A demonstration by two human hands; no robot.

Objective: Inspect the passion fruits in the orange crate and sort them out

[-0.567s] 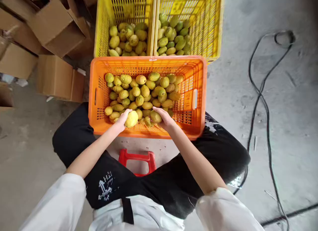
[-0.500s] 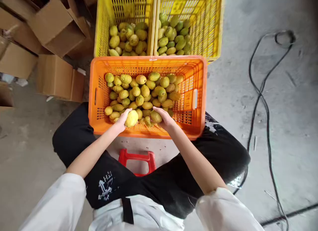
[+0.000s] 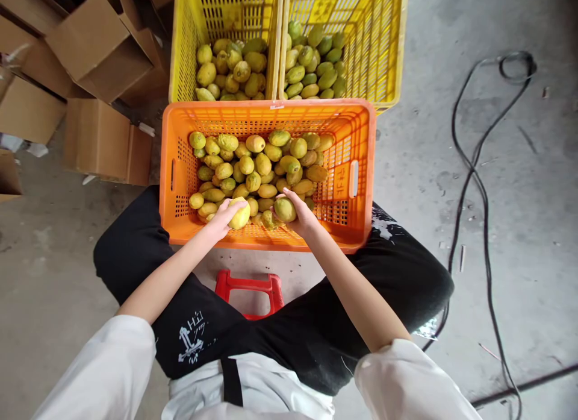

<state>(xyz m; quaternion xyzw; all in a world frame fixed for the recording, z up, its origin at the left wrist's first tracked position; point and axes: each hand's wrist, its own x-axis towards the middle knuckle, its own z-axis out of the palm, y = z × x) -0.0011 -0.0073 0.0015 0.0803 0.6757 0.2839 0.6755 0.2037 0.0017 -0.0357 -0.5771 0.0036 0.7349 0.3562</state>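
Note:
My left hand (image 3: 226, 216) is wrapped around a bright yellow oval fruit (image 3: 240, 216), its thumb lying over the top. In my right hand (image 3: 301, 217) is a greenish-yellow fruit (image 3: 285, 210), with the fingers mostly hidden beneath it. Both hands are over the near side of an orange plastic crate (image 3: 271, 244). Inside it lies a layer of many similar yellow and green oval fruits (image 3: 253, 182), whose exact kind I cannot tell.
Two yellow crates (image 3: 397, 58) with more fruit stand against the far side. Cardboard boxes (image 3: 103, 137) are piled at the left. A black cable (image 3: 472, 167) loops over the floor at the right. A red stool (image 3: 250, 284) shows between my legs.
My left thumb has moved across the top of the yellow fruit. The fruit in my right hand has turned and shifted slightly upward. The view has shifted a little.

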